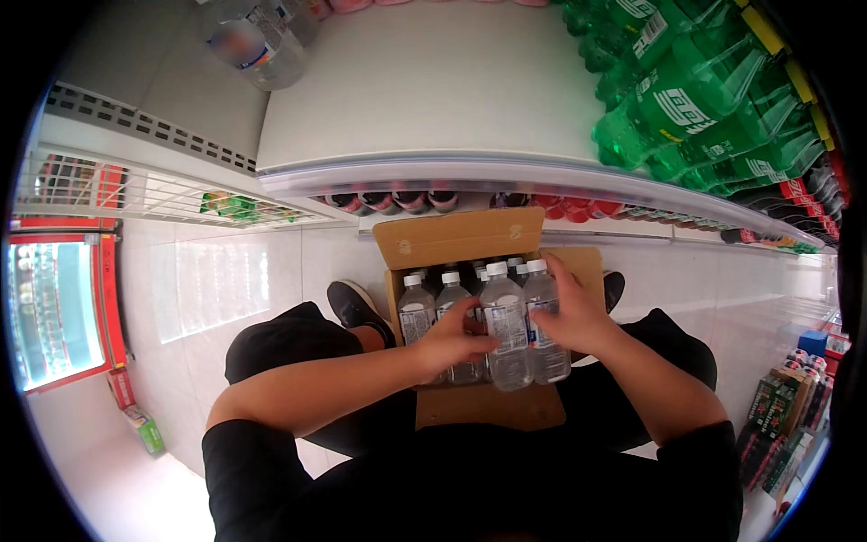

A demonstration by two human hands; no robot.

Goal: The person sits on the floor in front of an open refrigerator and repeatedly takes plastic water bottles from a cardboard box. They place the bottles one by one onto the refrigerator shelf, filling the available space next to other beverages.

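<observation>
A cardboard box with raised flaps stands on the floor between my knees, holding several clear plastic bottles with white caps. Two of these bottles stand out nearer to me and side by side. My right hand grips the right bottle, its thumb across the label and its fingers behind. Beside the other bottle is my left hand, fingers spread and thumb at the label's left edge; whether it grips is unclear. Another clear bottle sits upright at the box's left side.
A white shelf spans above the box, with green soda bottles at right and a clear bottle at left. Bottles with dark contents line the lower shelf. A red-framed cooler stands left; stacked drink cases stand right.
</observation>
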